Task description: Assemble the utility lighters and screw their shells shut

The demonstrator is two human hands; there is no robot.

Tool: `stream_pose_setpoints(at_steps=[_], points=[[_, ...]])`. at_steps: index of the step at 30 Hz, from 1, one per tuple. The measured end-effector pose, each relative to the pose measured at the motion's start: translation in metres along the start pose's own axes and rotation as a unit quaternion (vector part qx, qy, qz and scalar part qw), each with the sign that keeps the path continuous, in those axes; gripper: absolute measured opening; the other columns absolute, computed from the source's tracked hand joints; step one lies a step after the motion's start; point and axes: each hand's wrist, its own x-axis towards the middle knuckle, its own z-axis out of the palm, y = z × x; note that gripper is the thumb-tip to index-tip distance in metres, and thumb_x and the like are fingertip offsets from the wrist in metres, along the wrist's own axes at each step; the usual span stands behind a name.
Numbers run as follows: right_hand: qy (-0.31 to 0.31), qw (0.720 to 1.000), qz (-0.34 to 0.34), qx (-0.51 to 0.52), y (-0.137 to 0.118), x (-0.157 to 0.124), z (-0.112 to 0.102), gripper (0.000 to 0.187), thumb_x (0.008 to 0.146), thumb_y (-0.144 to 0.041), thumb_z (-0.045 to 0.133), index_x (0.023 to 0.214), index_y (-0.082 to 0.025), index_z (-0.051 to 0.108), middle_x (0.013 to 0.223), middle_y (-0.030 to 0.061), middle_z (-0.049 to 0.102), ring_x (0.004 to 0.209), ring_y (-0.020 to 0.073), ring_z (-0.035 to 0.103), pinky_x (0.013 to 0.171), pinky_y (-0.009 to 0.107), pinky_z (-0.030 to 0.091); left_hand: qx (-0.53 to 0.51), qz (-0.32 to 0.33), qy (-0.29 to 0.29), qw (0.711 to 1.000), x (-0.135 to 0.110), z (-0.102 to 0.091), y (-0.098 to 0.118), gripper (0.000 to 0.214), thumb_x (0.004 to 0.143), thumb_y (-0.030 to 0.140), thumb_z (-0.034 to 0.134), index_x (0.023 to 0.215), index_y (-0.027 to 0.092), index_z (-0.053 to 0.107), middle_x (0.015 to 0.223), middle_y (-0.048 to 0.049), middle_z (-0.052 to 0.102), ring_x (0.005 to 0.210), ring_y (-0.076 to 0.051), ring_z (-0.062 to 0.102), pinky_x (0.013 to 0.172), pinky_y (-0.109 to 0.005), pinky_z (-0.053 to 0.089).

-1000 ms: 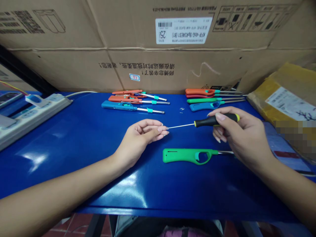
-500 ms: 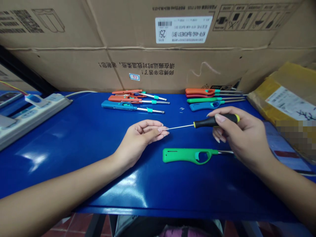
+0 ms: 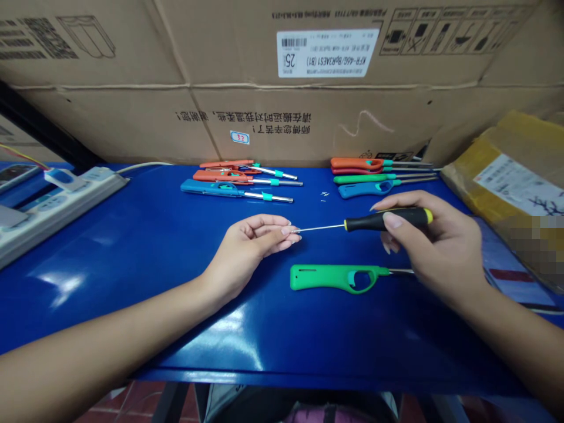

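My right hand [image 3: 440, 241] is wrapped round the black and yellow handle of a screwdriver [image 3: 368, 221], its thin shaft pointing left. At the shaft's tip, my left hand [image 3: 255, 241] pinches with thumb and fingers; a tiny silvery bit shows there, too small to name. Below the screwdriver lies a green gas lighter [image 3: 326, 277] on the blue table [image 3: 176, 247], its metal tube partly hidden by my right hand. A few tiny pale slivers [image 3: 325, 195] rest beyond the hands.
Several orange and blue lighters [image 3: 211, 186] lie at the back left, and more lighters [image 3: 365, 188] at the back right. A power strip [image 3: 57, 205] stands left. A taped parcel [image 3: 511, 176] sits right, and a large cardboard box [image 3: 247, 64] forms the back wall.
My right hand has shifted slightly to the right, and the screwdriver handle has turned a little. My left hand stays in place.
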Motion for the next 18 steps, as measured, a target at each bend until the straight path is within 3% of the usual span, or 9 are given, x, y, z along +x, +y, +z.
stream_pose_setpoints(at_steps=[11,18], points=[[-0.012,1.000,-0.001,0.017,0.0047,0.0011,0.0004,0.007,0.089,-0.030,0.069,0.094,-0.025,0.071,0.060,-0.0032,0.058,0.047,0.0130,0.053,0.044,0.029,0.041,0.022,0.000,0.010,1.000,0.0003,0.0007,0.0026,0.022,0.078,0.014,0.083,0.097,0.010,0.073,0.093,-0.0085,0.080,0.085,-0.017,0.078,0.082,-0.020,0.064],[-0.008,0.999,0.010,0.029,0.0044,0.0024,0.0001,0.008,0.089,-0.030,0.070,0.092,-0.023,0.071,0.059,-0.0040,0.058,0.046,0.0119,0.053,0.044,0.027,0.044,0.061,-0.004,0.012,0.998,-0.0036,0.0017,0.0052,0.030,0.080,0.023,0.082,0.107,0.014,0.073,0.106,-0.0097,0.079,0.081,-0.016,0.078,0.072,-0.018,0.062]])
